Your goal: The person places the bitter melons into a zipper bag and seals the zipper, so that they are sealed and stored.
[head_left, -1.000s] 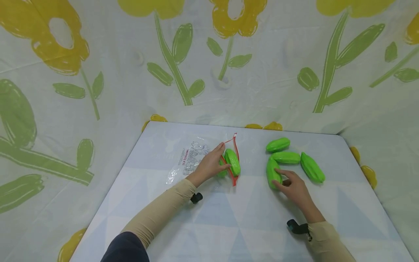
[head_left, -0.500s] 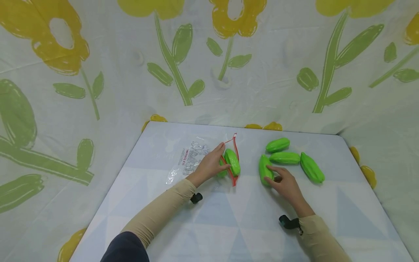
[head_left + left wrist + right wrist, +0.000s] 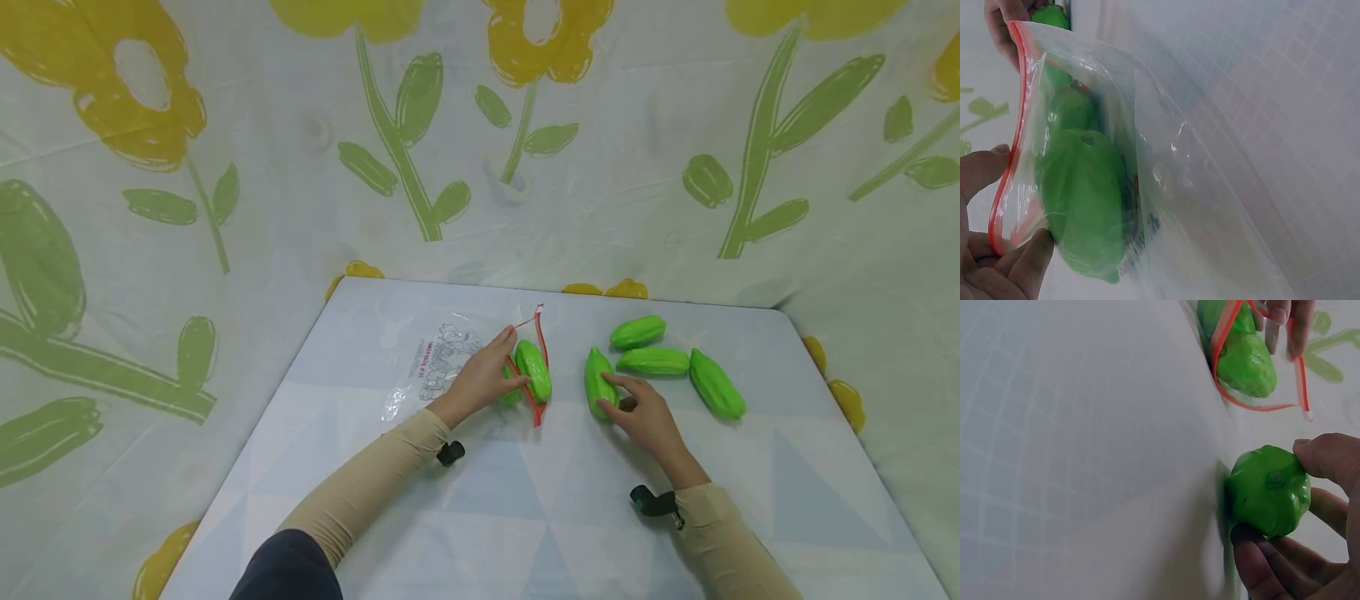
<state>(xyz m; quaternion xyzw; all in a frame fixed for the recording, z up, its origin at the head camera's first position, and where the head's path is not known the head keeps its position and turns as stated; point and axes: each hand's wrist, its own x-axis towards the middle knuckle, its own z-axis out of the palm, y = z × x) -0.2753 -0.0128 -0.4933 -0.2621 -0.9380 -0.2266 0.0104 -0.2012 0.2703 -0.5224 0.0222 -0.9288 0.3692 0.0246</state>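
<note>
A clear zip bag point(image 3: 450, 360) with a red seal lies on the pale table point(image 3: 525, 500), its mouth facing right. My left hand point(image 3: 487, 377) holds the mouth open; in the left wrist view the fingers point(image 3: 997, 250) pinch the red rim point(image 3: 1013, 137). Green gourds point(image 3: 533, 370) point(image 3: 1085, 200) sit in the opening. My right hand point(image 3: 637, 412) grips another green gourd point(image 3: 597, 382) point(image 3: 1269, 490) just right of the bag, thumb and fingers around its end. Three more gourds point(image 3: 654, 360) lie further right.
White cloth printed with yellow flowers and green leaves point(image 3: 405, 125) hangs behind and to both sides of the table. The table's far edge point(image 3: 555, 292) runs close behind the bag. A small black strap piece point(image 3: 450, 452) shows at each wrist.
My right hand has carried one gourd leftward from the group toward the bag's mouth. The left hand and the bag have stayed put.
</note>
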